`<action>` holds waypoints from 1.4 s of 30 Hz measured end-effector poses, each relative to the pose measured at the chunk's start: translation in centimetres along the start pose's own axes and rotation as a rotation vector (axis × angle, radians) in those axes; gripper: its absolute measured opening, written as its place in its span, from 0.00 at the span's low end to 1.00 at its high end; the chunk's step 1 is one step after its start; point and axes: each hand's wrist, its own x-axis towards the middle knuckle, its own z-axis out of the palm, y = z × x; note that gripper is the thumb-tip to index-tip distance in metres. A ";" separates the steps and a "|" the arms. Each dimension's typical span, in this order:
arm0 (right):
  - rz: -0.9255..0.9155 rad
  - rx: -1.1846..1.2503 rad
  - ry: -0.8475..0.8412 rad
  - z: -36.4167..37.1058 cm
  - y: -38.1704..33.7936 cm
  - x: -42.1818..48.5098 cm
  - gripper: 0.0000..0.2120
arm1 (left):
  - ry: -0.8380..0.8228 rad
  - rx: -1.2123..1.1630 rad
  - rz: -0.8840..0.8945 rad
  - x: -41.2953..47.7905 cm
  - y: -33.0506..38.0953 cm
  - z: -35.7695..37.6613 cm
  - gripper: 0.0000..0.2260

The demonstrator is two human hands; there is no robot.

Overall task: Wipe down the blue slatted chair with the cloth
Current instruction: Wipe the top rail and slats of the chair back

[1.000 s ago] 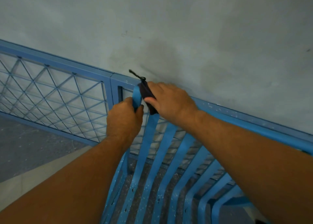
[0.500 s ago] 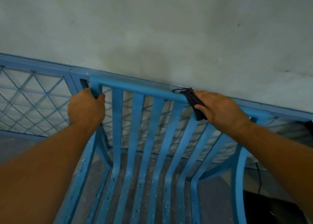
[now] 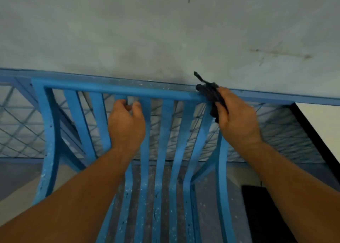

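Note:
The blue slatted chair (image 3: 165, 132) stands below me, its backrest against a wall, paint speckled with pale spots. My left hand (image 3: 127, 125) grips a middle back slat just under the top rail, fingers curled round it. My right hand (image 3: 237, 119) holds a dark cloth (image 3: 211, 93) and presses it on the right end of the top rail. A corner of the cloth sticks up above the rail.
A blue metal mesh fence (image 3: 20, 125) runs behind the chair along a grey plastered wall (image 3: 165, 31). A black object (image 3: 265, 215) lies on the floor at the lower right, beside a dark-edged panel (image 3: 312, 132).
My right hand has slid the cloth along the top rail to its right end. My left hand has left the chair's left corner and now grips a middle slat.

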 end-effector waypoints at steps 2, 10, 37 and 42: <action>-0.106 -0.056 0.056 1.6 0.5 -1.9 0.19 | 0.006 -0.007 0.035 -0.3 0.5 1.0 0.17; -0.049 -0.157 0.107 8.7 2.7 -8.0 0.25 | -0.132 0.002 0.032 1.2 -1.0 4.1 0.13; 0.467 -0.088 0.076 13.7 -0.4 -15.0 0.22 | -0.077 0.020 0.254 1.7 -3.7 5.3 0.13; 0.740 -0.021 -0.148 13.6 -1.1 -18.2 0.20 | -0.099 0.008 0.247 1.6 -3.4 5.1 0.12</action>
